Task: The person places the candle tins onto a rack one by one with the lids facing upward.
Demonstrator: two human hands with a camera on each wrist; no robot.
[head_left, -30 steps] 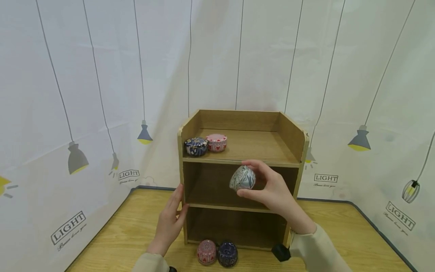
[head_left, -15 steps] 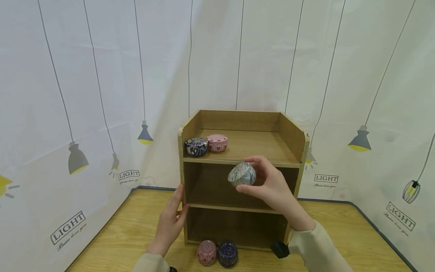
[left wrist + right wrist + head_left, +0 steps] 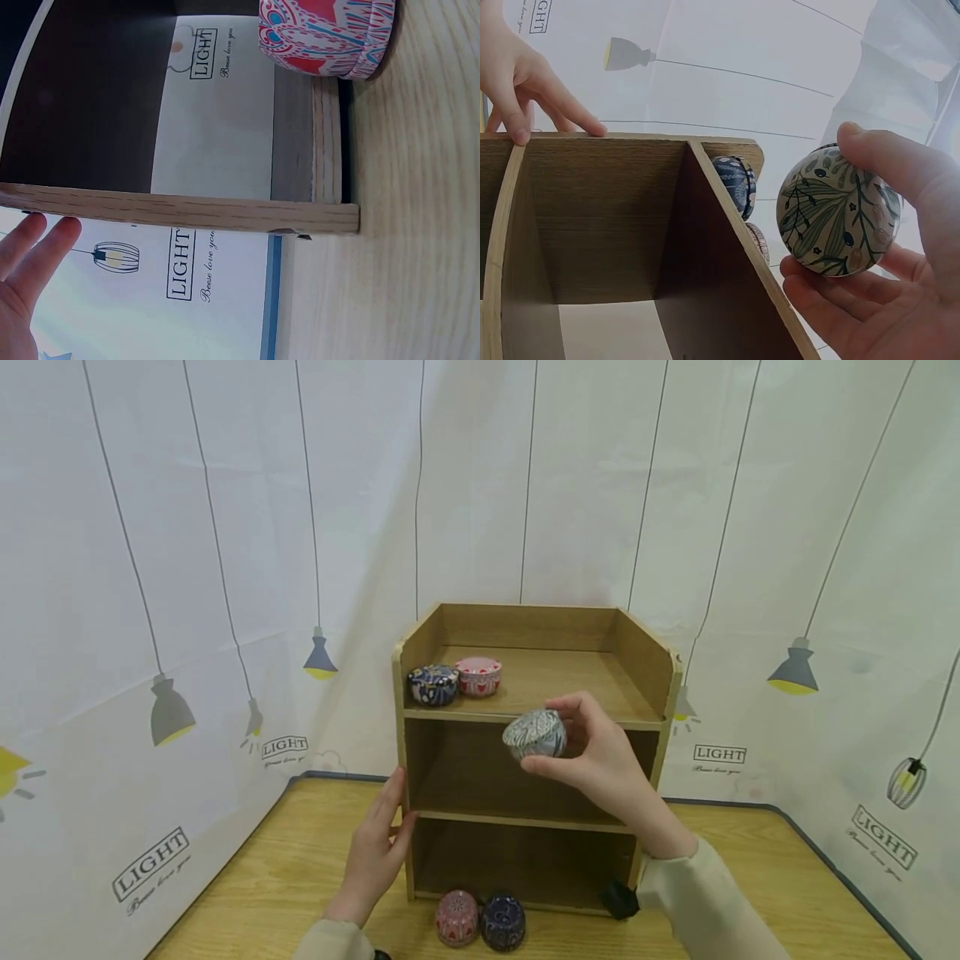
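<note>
My right hand (image 3: 600, 752) grips a small round tin (image 3: 536, 734) with a pale ground and green leaf pattern, tilted in front of the shelf's upper opening. In the right wrist view the tin (image 3: 838, 211) sits between thumb and fingers, its leafy face toward the camera. My left hand (image 3: 377, 839) rests with fairly straight fingers against the left side of the wooden shelf (image 3: 532, 720). In the left wrist view, fingertips of the left hand (image 3: 34, 262) touch the shelf's side edge. A dark blue patterned tin (image 3: 433, 684) and a pink tin (image 3: 478, 677) stand side by side on the top board.
On the table (image 3: 285, 868) before the shelf stand a pink tin with red hearts (image 3: 457, 917) and a dark blue tin (image 3: 503, 922). A raised rim edges the shelf's top at back and sides. Lamp-printed sheeting (image 3: 480, 485) surrounds the table.
My right hand has risen slightly and turned the tin, so its top faces more upward. The left hand has stayed against the shelf, and the other tins have not moved.
</note>
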